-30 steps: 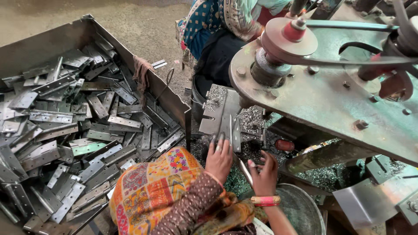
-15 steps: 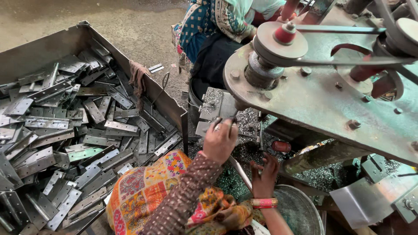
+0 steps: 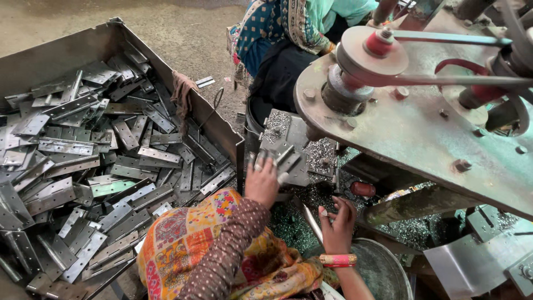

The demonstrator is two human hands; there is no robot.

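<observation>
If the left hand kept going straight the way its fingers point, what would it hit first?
The left hand already touches the metal hinge piece on the grey machine table; beyond that, probably the machine's steel frame, though depth is unclear.

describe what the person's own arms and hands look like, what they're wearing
The left hand is bare, its arm in a brown sleeve with small pale dots, under an orange, yellow and red patterned cloth. The right hand is bare too, with an orange and pink bangle at the wrist and no sleeve in view.
</observation>
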